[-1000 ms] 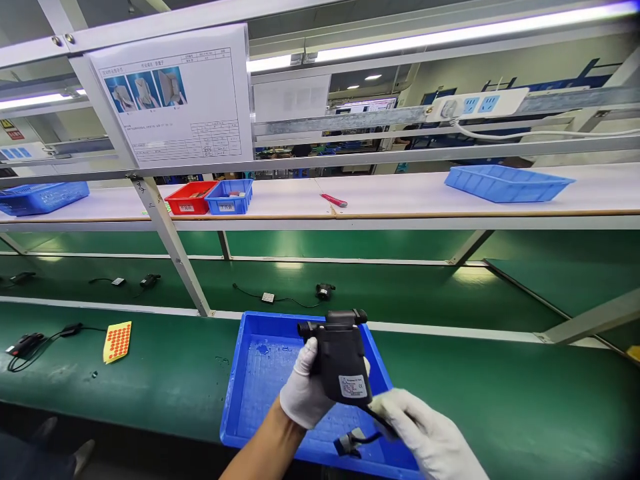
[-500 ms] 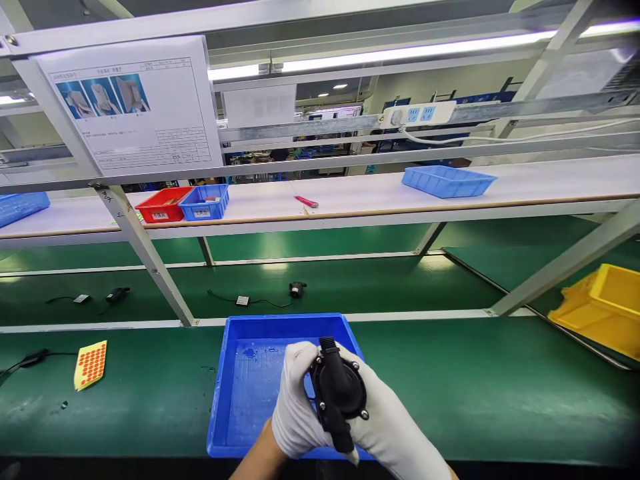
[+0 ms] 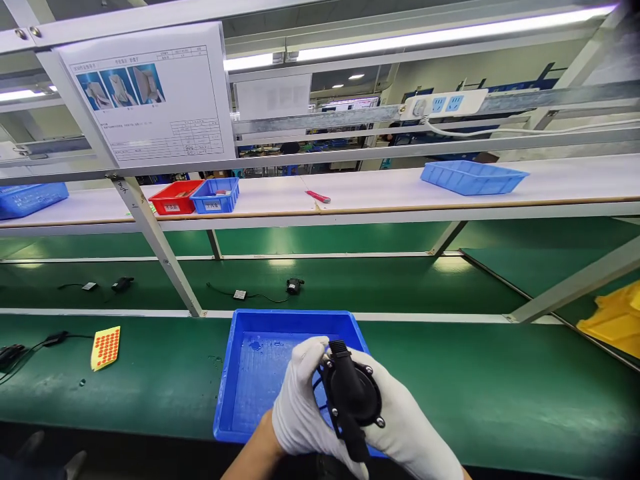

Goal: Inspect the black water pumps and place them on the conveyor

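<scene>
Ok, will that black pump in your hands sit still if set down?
The black pump looks like rigid moulded plastic with screws round its face: likely stiff. Its round body and jutting nozzle suggest it could rock or tip. Left hand and right hand both cradle it, so perhaps heavyish.

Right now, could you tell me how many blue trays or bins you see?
4: front tray on the bench, small bin beside the red bin, right tray on the shelf, left tray at its edge. More may be hidden.
</scene>
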